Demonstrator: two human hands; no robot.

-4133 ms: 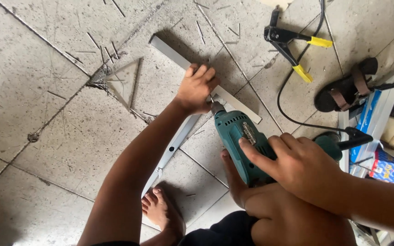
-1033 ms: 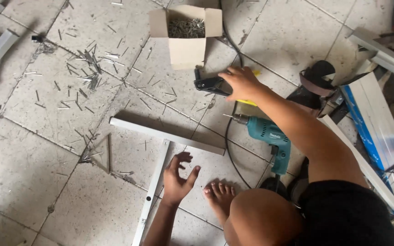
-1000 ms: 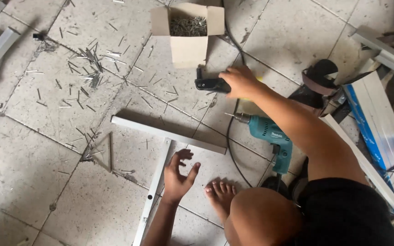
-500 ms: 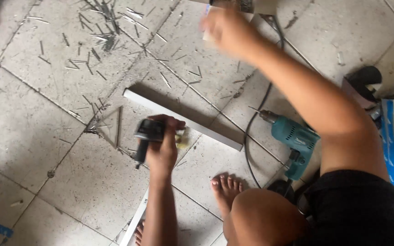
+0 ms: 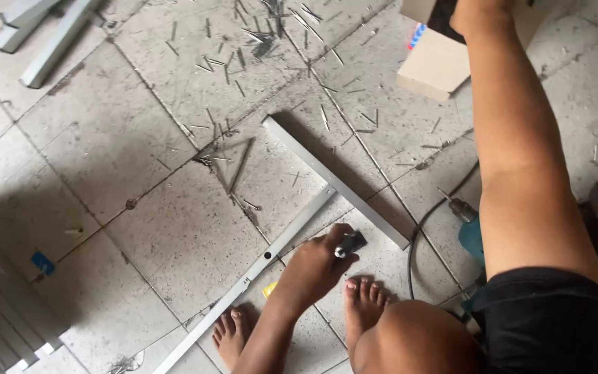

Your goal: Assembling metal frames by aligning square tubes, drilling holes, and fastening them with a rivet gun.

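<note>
The left hand [image 5: 320, 266] is closed around a small dark tool [image 5: 349, 244] and rests on the tiled floor [image 5: 174, 235], just beside the joint where two grey metal bars [image 5: 333, 181] meet in a T shape. The right hand [image 5: 482, 12] reaches far beyond that joint into a cardboard box [image 5: 444, 62]; its fingers lie past the frame edge, so I cannot tell whether it grips anything. A teal corded drill [image 5: 470, 228] lies on the floor to the right of the joint, partly behind the right arm. Bare feet [image 5: 363, 305] sit just below the joint. Loose metal slivers [image 5: 257, 41] are scattered above it.
</note>
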